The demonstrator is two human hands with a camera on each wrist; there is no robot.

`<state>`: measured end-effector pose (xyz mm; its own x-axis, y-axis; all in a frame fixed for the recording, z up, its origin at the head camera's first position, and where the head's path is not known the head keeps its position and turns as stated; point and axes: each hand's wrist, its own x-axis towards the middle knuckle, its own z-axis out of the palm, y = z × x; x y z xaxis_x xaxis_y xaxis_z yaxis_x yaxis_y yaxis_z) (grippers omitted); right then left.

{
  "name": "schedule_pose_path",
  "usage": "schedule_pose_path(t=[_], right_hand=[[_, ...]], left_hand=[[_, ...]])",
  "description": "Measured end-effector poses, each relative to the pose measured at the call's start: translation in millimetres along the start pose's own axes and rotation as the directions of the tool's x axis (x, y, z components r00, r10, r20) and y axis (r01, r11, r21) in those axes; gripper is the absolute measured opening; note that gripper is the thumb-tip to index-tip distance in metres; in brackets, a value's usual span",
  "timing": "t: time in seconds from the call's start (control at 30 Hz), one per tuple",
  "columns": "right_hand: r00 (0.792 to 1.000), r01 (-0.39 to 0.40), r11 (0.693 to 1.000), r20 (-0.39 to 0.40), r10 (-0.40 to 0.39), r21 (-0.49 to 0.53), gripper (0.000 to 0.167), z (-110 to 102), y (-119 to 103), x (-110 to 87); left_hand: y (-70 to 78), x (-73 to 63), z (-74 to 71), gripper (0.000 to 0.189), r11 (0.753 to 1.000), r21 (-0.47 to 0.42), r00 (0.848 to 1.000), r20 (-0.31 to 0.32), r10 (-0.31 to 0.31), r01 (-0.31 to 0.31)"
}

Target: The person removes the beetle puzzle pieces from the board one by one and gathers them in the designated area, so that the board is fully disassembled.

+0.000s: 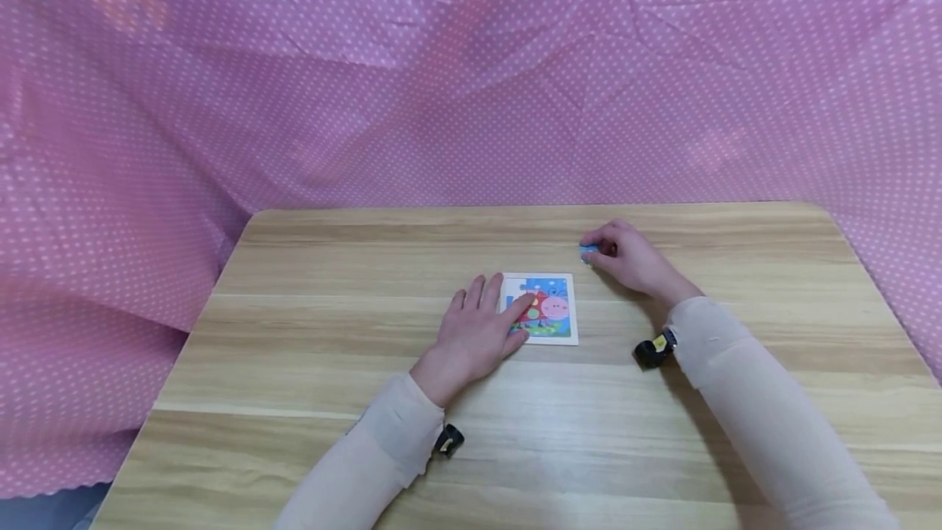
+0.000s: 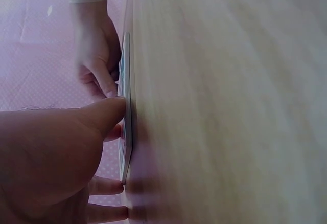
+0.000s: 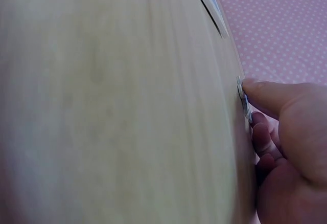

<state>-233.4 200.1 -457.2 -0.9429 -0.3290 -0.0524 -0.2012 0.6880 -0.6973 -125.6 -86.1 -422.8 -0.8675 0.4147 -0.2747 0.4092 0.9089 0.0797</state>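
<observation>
A small square jigsaw puzzle (image 1: 559, 311) with a white border lies flat on the table, showing a pink cartoon face, a red spotted body and blue sky. A white patch shows at its upper left, partly behind my left hand (image 1: 474, 338). That hand rests palm down with fingers spread, index finger and thumb over the puzzle's left part; in the left wrist view its thumb touches the edge of the puzzle board (image 2: 127, 132). Beyond the puzzle's upper right corner, my right hand (image 1: 633, 260) pinches a small blue puzzle piece (image 1: 587, 251) between thumb and fingers, close over the tabletop.
The wood-grain table (image 1: 294, 334) reaches back to a pink, white-dotted cloth (image 1: 441, 105) hanging behind it and at the sides. Black wrist cameras, one on the right wrist (image 1: 651, 352) and one on the left (image 1: 449, 440), stick out beside the sleeves.
</observation>
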Motion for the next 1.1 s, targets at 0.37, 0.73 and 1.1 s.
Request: schedule_pose_path(t=[0.37, 0.73, 1.1], right_hand=[[1.0, -0.005, 1.0, -0.014, 0.005, 0.02, 0.032, 0, -2, -2.6], [0.999, -0.014, 0.999, -0.032, 0.015, 0.042, 0.034, -2, -4, -11.7], [0.996, 0.071, 0.997, -0.058, -0.069, 0.033, 0.028, 3, -22, -19.9]], left_hand=[[1.0, -1.0, -1.0, 0.06, 1.0, 0.012, 1.0, -0.01, 0.003, -0.003], [2.7, -1.6, -0.5, 0.058, 0.999, -0.022, 1.0, -0.007, 0.026, -0.026], [18.4, 4.2, 0.1, 0.062, 0.999, -0.048, 1.0, -0.008, 0.019, -0.019]])
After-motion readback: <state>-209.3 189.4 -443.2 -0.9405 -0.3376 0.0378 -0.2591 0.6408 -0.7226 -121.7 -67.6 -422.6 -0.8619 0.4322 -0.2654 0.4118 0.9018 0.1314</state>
